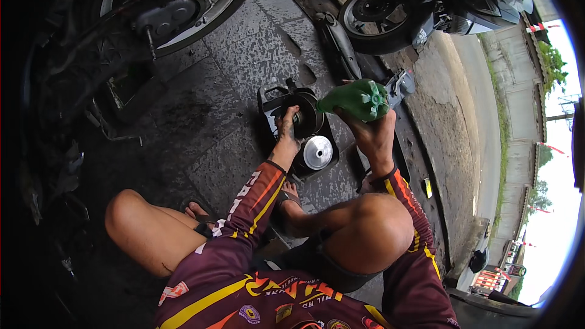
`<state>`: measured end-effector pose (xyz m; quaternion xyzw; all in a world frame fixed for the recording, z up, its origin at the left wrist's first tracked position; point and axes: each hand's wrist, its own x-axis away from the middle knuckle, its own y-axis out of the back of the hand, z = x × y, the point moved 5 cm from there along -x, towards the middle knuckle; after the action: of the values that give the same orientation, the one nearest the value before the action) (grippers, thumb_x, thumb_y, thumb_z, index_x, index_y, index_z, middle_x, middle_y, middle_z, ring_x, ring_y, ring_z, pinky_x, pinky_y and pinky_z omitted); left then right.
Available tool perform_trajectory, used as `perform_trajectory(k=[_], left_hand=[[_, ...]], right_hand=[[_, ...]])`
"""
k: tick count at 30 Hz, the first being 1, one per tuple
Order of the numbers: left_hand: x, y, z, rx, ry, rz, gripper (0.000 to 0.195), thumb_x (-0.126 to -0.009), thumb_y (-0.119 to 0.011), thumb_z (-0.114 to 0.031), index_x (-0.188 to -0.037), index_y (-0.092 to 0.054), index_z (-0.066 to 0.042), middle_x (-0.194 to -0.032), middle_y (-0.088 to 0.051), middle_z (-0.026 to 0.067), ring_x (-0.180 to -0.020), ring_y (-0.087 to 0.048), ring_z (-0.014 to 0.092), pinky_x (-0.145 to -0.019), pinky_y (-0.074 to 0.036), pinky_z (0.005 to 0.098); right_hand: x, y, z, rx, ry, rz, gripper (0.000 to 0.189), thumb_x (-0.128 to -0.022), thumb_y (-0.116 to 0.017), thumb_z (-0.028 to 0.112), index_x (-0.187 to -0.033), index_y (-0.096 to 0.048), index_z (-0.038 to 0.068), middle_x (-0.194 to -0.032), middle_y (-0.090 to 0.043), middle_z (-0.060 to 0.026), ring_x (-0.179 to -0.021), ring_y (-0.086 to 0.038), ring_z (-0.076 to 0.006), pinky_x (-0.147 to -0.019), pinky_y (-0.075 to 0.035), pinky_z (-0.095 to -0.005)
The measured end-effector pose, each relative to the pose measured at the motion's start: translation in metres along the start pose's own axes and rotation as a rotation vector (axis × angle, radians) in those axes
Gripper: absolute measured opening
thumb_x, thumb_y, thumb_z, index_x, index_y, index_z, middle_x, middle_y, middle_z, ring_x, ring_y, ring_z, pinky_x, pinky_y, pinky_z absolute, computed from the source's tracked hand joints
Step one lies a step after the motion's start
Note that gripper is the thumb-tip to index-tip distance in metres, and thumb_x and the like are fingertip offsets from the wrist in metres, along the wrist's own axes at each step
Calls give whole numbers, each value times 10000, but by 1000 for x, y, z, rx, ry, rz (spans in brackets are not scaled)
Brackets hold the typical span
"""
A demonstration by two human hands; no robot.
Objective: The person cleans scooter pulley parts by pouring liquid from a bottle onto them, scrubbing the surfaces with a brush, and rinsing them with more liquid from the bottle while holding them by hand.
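Observation:
My right hand (378,136) grips a green plastic bottle (352,99), tilted so that its neck points left at a dark round metal drum (312,108). My left hand (287,136) holds that drum, its thumb and fingers at the hub; part of the drum is behind the hand. Under both lies a black tray (335,145) that looks like a jerrycan cut open, with a handle and a cap at its far end. A silver metal disc (318,153) with a central hole sits at its near end. Whether liquid leaves the bottle I cannot tell.
A motorcycle wheel and hub (169,16) stand at the upper left, a parked motorcycle (384,16) at the upper right. A long grey metal part (340,45) lies beyond the tray. Dark metal parts (109,121) lie left on the worn tile floor (228,73). My knees flank my arms.

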<state>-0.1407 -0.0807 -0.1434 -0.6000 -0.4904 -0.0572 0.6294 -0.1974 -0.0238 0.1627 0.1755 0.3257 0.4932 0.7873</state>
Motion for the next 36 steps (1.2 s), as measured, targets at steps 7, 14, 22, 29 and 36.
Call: perform_trajectory(k=[7,14,22,29,36], left_hand=[[15,-25,-1,33,1,40,407,-845,-636,-321,-1135,-572,-43,-1057,-663,125,-883,-704,284,-783,-618,420],[23,-35,4,178,219,224,465,-859,-599,-382,-1135,-570,-9,-1042,-666,139,-857,-699,275,-759,-614,388],[30,-36,7,156,285,227,509,-836,-593,-456,-1158,-582,-62,-1038,-666,110,-914,-670,285,-828,-555,458],[23,-25,-1,88,154,195,559,-829,-631,-391,-1271,-482,-82,-1153,-603,126,-1027,-624,294,-863,-540,478],[25,-23,-17,-225,-325,-5,836,-716,-785,-199,-1380,-289,-89,-1299,-444,188,-1160,-535,326,-973,-489,449]], right_hand=[[7,10,16,-131,-33,-24,390,-735,-798,-31,-1096,-650,-36,-1161,-675,-145,-1052,-650,-214,-925,-518,-347],[9,12,21,-118,92,4,445,-705,-809,-56,-1105,-617,-29,-1164,-662,-181,-1116,-627,-281,-964,-511,-402],[24,15,13,-163,59,24,482,-679,-835,-32,-1100,-599,-22,-1143,-661,-177,-1113,-632,-312,-962,-510,-420],[17,6,14,-100,108,46,450,-674,-839,-23,-1066,-619,-29,-1138,-665,-176,-1108,-637,-306,-955,-510,-400],[-1,17,21,-73,102,-22,440,-690,-823,-42,-1087,-636,-21,-1139,-668,-170,-1102,-639,-276,-948,-512,-387]])
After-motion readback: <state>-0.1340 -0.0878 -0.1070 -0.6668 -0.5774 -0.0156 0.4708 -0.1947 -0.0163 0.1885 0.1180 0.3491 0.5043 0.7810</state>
